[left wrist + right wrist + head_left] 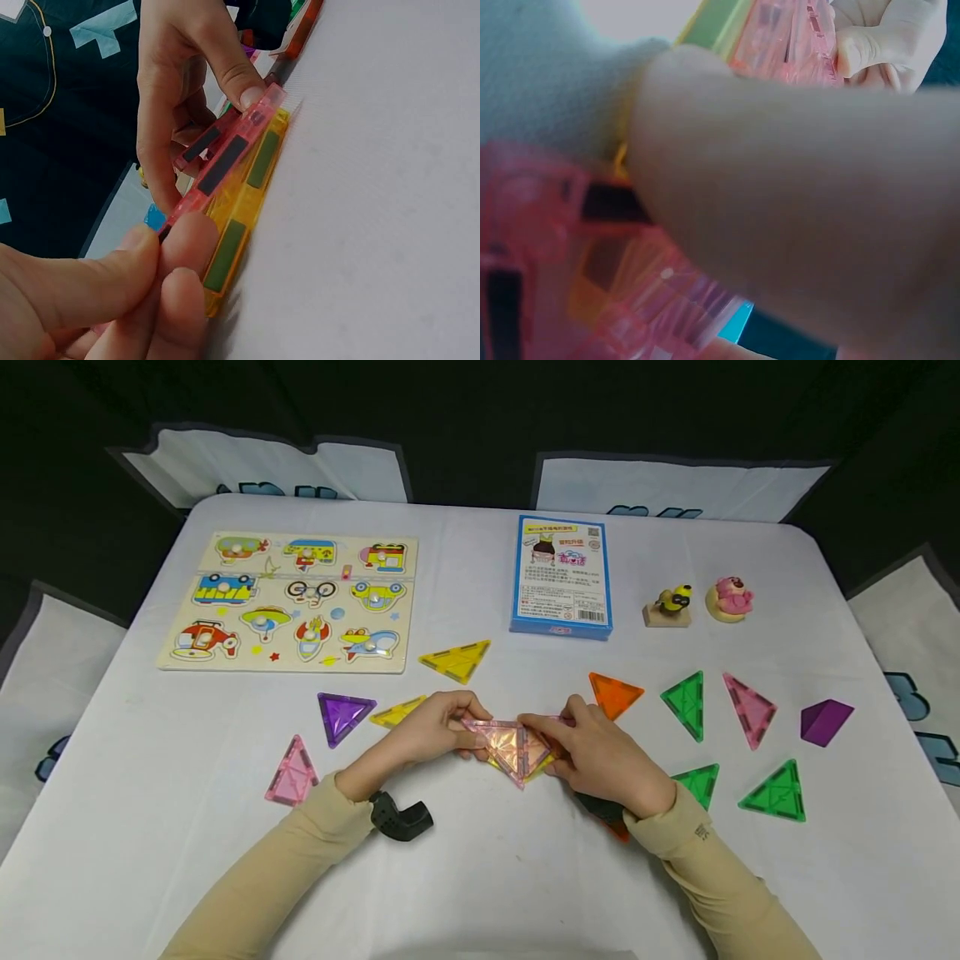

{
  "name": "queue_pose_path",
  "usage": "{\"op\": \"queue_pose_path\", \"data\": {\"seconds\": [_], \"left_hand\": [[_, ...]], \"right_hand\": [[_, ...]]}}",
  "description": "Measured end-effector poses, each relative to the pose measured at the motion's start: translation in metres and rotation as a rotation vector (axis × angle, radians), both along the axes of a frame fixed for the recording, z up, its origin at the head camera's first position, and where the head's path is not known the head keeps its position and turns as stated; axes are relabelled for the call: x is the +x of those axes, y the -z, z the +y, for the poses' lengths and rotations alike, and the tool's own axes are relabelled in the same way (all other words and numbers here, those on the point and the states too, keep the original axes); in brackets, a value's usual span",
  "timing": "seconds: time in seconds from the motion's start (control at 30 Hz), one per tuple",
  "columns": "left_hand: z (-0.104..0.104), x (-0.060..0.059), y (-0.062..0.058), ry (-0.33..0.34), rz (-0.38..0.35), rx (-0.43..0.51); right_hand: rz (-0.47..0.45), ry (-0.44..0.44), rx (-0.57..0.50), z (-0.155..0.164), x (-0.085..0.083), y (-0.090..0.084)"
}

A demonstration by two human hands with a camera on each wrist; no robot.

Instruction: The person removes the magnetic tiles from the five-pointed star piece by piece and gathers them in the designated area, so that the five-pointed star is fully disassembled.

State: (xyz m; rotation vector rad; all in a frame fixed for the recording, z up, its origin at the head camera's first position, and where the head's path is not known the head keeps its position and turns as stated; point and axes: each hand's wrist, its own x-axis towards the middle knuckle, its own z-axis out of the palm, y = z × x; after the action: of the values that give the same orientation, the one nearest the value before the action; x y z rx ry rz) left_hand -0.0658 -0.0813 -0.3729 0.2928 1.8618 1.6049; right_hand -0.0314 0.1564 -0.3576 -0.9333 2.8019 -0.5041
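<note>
Both hands meet at the middle of the white table (480,877) over a small stack of translucent magnetic triangles. My left hand (438,727) pinches the left corner of a pink triangle tile (504,742) between thumb and fingers (161,259). My right hand (592,756) grips its right side, thumb tip on the tile's edge (251,94). In the left wrist view the pink tile (225,161) lies against a yellow tile (240,217) that rests on the cloth. The right wrist view is filled by a blurred finger and pink tile (570,300).
Loose triangles lie around: yellow (456,658), purple (343,716), pink (292,772), orange (613,693), green (686,703), pink (750,710), green (776,792). A purple pyramid (825,721), a blue box (561,575), two figurines (670,606) and a wooden vehicle puzzle (288,602) stand farther back.
</note>
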Motion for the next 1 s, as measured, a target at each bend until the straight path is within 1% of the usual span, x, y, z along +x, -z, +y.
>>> {"op": "queue_pose_path", "data": {"seconds": [0.2, 0.27, 0.43, 0.63, 0.7, 0.8, 0.9, 1.0], "left_hand": [[0.001, 0.004, -0.002, 0.024, 0.044, 0.014], [0.001, 0.005, -0.003, 0.028, 0.043, 0.026], [-0.002, 0.008, -0.006, 0.002, 0.003, 0.069], [-0.008, 0.010, -0.004, -0.038, -0.056, 0.133], [-0.012, 0.011, -0.006, -0.044, -0.071, 0.155], [-0.024, 0.014, -0.014, -0.019, -0.053, 0.141], [-0.043, 0.022, -0.026, 0.050, 0.011, 0.060], [-0.063, 0.031, -0.031, 0.114, 0.056, -0.027]], "right_hand": [[0.006, -0.003, 0.009, -0.001, 0.000, -0.001], [0.008, -0.007, 0.009, -0.002, 0.000, 0.000], [0.012, -0.011, 0.010, -0.001, 0.000, -0.001], [0.019, -0.014, 0.010, -0.001, 0.000, 0.000], [0.019, -0.011, 0.013, -0.001, 0.000, 0.000], [0.015, -0.010, 0.017, -0.001, -0.001, 0.000], [0.006, -0.013, 0.018, -0.001, -0.001, 0.000], [0.001, -0.015, 0.016, 0.000, -0.001, 0.000]]}}
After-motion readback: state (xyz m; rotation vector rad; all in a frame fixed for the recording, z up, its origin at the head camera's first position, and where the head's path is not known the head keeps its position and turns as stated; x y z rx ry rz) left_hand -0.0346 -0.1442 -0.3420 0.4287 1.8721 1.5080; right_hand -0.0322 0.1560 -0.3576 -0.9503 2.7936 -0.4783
